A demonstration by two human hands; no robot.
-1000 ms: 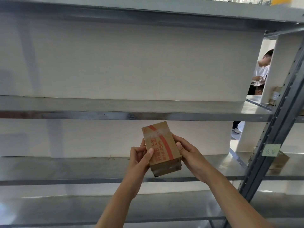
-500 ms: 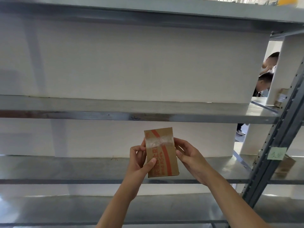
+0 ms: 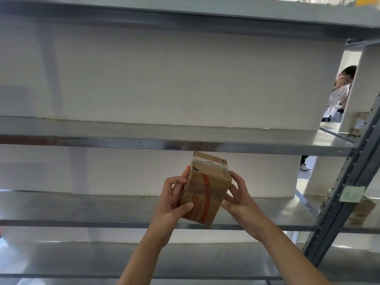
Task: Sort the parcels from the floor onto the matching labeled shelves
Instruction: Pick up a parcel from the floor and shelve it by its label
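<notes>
Left to right. My left hand [image 3: 174,199] grips the near left edge of the parcel [image 3: 207,188], with the thumb laid across the front face and the fingers curled behind. The parcel is a small brown cardboard box with a red stripe, red print and clear tape [image 3: 207,163] over its top. It rests on nothing: it is held in the air, tilted, its top corner just below the front lip of the upper shelf [image 3: 102,140]. My right hand [image 3: 239,199] cups the right side, fingers curled round the lower right edge. I judge this to be the reading step: find the mark on the box before choosing a shelf. To do it well, I would turn it slowly with both hands on opposite edges and thumbs off the print, then bring the marked face square to the camera. The print is too small for me to read from here. After that, match it to a shelf tag and set it down flat, well back from the lip. Surface: grey metal shelving, with the middle shelf [image 3: 82,206] behind the hands, a lower shelf [image 3: 102,262] beneath and a white panel [image 3: 164,79] at the back. Right: a dark perforated post [image 3: 337,212] carries a green note [image 3: 352,193], its writing illegible. Beyond it are brown boxes [image 3: 363,208] on the neighbouring shelf. Through the gap at upper right is a person [image 3: 340,91] in a white top.
</notes>
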